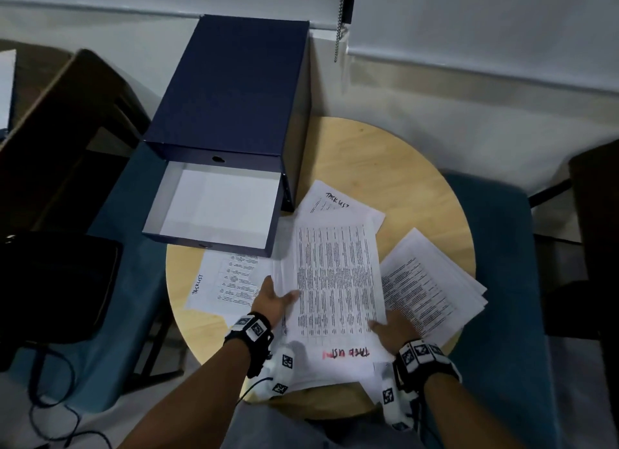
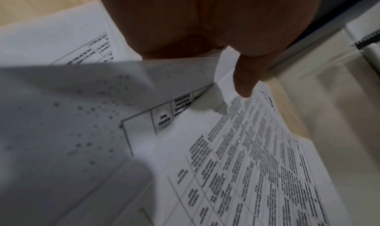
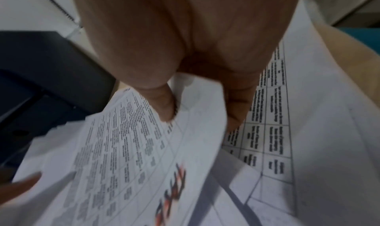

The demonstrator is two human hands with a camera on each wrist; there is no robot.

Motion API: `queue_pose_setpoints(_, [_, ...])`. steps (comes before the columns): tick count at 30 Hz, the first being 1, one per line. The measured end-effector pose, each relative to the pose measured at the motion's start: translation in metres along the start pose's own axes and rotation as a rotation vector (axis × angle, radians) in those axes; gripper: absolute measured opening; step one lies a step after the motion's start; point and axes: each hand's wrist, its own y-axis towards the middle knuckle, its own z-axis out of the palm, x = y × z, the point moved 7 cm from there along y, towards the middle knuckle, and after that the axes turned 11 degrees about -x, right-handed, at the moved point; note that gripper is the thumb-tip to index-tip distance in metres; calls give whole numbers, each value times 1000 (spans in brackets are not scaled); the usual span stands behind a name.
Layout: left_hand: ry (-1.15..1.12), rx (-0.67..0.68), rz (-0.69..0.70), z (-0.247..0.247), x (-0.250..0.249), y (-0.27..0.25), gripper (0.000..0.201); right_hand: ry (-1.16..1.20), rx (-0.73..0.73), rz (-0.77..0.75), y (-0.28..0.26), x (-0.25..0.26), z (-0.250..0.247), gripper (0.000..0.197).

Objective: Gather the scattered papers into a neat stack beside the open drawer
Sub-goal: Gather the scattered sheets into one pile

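My left hand [image 1: 273, 303]: thumb on top, fingers under the left edge of the top sheet [image 1: 338, 281], pinching it
My right hand [image 1: 395, 329]: thumb pinches the same sheet's near right corner
Papers: fanned over the round table [image 1: 402, 167], one sheet [image 1: 224, 281] at 9 o'clock of my hands, a loose pile [image 1: 432, 287] at 3 o'clock, another sheet [image 1: 335, 200] at 12
Open drawer [image 1: 217, 207]: at 11 o'clock, its box [image 1: 234, 90] behind
Handling: light, limp, slippery sheets; they will likely sag and slide apart
Where to grip: both long edges, squaring them against the tabletop
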Motion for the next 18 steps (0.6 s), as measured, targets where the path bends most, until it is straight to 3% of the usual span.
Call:
queue_pose_setpoints(2, [72,-3,83,5,-6,1,42,-37,43,-42,3,-4,5,27])
queue_pose_setpoints(4, [24,6,89,10,-12,-1,28,-27,31,-49,5,-7,1,32])
queue_pose_setpoints(10, [-158,136,173,25,-60,-17,46,357,-241,8,18,-18,-46,38])
queue_pose_setpoints(12, [-242,232,151,35,-70,-17,52,583,-200,17,20,-21,-54,45])
queue_pose_setpoints(14, [-235,276,151,44,-78,-14,53,846,-70,59,19,-25,-52,52])
queue_pose_setpoints(16, [-220,294,148,53,-81,-13,47,898,-38,95,16,-32,-53,47])
queue_pose_setpoints(18, [-260,291,99,61,-74,-10,45,813,-112,114,18,-44,-55,31])
